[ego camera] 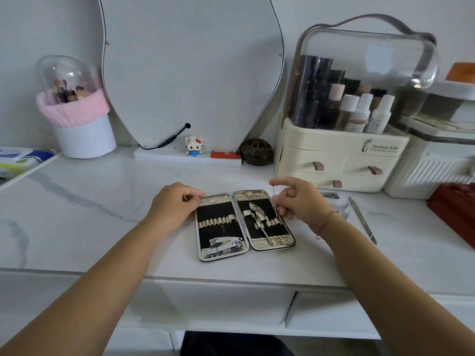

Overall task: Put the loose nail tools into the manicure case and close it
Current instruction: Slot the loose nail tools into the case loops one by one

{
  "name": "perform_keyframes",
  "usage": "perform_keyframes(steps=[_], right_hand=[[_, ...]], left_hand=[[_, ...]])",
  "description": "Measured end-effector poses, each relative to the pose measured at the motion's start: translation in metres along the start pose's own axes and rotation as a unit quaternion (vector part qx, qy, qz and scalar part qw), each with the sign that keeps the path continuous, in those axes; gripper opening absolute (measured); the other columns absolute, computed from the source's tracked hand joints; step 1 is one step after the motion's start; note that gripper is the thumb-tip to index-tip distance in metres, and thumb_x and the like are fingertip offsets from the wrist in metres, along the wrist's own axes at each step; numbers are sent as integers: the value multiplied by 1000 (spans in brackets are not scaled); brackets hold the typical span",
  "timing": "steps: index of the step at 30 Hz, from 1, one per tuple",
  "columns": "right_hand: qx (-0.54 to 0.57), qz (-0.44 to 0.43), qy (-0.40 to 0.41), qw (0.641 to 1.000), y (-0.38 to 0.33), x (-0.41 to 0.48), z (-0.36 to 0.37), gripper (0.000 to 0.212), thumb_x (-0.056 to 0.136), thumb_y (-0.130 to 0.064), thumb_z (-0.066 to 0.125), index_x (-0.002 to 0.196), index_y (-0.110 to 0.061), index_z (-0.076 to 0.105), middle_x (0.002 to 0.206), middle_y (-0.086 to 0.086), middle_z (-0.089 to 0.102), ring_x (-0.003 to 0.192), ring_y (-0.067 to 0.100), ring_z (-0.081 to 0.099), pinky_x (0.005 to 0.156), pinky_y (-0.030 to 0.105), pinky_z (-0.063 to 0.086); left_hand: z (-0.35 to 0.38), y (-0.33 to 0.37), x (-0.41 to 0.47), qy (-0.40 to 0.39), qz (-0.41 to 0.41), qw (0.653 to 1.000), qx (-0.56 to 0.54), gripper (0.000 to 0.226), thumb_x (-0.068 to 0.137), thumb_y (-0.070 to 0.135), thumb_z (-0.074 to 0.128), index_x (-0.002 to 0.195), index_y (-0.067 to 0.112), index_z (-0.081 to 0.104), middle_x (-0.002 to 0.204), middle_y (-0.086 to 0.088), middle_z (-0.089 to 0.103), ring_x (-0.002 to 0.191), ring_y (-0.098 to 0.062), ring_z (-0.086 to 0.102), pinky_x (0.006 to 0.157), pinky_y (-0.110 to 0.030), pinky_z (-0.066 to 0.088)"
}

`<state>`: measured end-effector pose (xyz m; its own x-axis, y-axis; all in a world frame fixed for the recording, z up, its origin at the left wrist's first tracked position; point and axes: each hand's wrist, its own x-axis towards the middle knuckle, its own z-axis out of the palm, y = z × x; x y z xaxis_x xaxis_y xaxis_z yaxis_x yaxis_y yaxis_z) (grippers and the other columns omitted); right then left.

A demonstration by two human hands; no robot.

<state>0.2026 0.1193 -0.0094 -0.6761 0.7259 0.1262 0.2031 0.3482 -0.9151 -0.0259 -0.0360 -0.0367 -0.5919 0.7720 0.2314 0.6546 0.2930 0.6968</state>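
The manicure case [223, 228] lies open flat on the marble desk, black lining with gold loops. Two nail clippers [225, 246] sit in its left half; a pointed tool [259, 217] is strapped in the right half. My left hand [174, 204] grips the case's top left corner. My right hand [299, 199] pinches a thin metal tool [274, 201] upright over the right edge of the case. Loose on the desk to the right lie a small clipper [330, 195], a nipper [343, 208] partly hidden behind my wrist, and a long metal file [362, 220].
A cream cosmetic organiser [341, 160] with drawers stands right behind the loose tools. A dark red box [455, 211] sits at the far right. A mirror [190, 73], a small figurine [193, 145] and a pink brush holder [77, 111] line the back wall.
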Motion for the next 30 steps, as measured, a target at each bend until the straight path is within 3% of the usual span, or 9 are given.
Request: perform_keyframes(steps=[3, 8, 14, 17, 19, 21, 23, 27, 30], right_hand=[[-4, 8, 17, 1000, 0, 1, 1, 25, 85, -2, 62, 109, -10, 61, 49, -2, 60, 41, 6, 48, 40, 14, 39], [-29, 7, 33, 999, 1, 1, 0, 19, 85, -6, 63, 103, -12, 62, 77, 33, 62, 38, 4, 43, 42, 16, 38], [-55, 2, 10, 998, 2, -1, 2, 12, 83, -7, 66, 95, -9, 69, 49, -10, 57, 38, 0, 45, 38, 7, 34], [-109, -8, -3, 994, 1, -3, 3, 10, 82, -11, 69, 90, -13, 73, 68, -1, 68, 55, -3, 59, 57, 8, 46], [-143, -12, -10, 990, 2, -3, 3, 10, 82, -14, 69, 89, -17, 75, 85, 6, 74, 77, 14, 68, 72, 16, 52], [-159, -14, -9, 987, 2, -4, 2, 10, 82, -15, 68, 88, -19, 75, 91, 7, 75, 88, 22, 68, 76, 14, 50], [-168, -18, -10, 986, 1, -5, 2, 10, 83, -15, 68, 89, -18, 75, 91, 6, 75, 88, 22, 68, 72, 9, 48], [-186, -28, -18, 982, 0, -7, 2, 12, 84, -17, 66, 92, -20, 75, 91, 6, 75, 89, 23, 67, 76, 13, 49], [-206, -35, -11, 978, 0, -9, 3, 13, 85, -19, 64, 91, -22, 75, 78, 11, 73, 68, 17, 63, 65, 11, 45]], left_hand=[[0, 3, 0, 1, -14, 1000, -20, 22, 88, 15, 59, 101, 23, 74, 100, 5, 68, 91, -13, 56, 81, -27, 41], [-1, 7, 7, -17, -22, 999, -28, 21, 87, 13, 59, 98, 23, 74, 99, 6, 70, 85, -6, 56, 69, -20, 39], [0, 9, 15, -7, -23, 999, -24, 20, 88, 14, 59, 98, 23, 75, 103, 4, 71, 86, -8, 55, 77, -26, 41], [1, 9, 15, -2, -19, 1000, -16, 20, 88, 14, 59, 98, 21, 75, 104, 2, 71, 90, -10, 55, 78, -26, 40], [1, 8, 16, 1, -17, 1000, -22, 20, 88, 13, 59, 97, 21, 75, 105, 2, 71, 93, -11, 56, 79, -27, 41], [1, 7, 16, 3, -16, 1000, -20, 20, 88, 13, 59, 97, 22, 75, 105, 3, 71, 93, -11, 56, 79, -26, 40], [1, 6, 17, 2, -17, 1000, -18, 20, 88, 14, 59, 96, 23, 75, 104, 3, 70, 92, -10, 56, 78, -25, 39], [1, 6, 16, 3, -16, 1000, -18, 19, 89, 15, 59, 96, 24, 75, 104, 4, 70, 94, -11, 56, 78, -26, 40], [1, 7, 16, 5, -16, 1000, -16, 20, 89, 15, 58, 97, 23, 75, 102, 5, 70, 93, -10, 56, 77, -26, 40]])
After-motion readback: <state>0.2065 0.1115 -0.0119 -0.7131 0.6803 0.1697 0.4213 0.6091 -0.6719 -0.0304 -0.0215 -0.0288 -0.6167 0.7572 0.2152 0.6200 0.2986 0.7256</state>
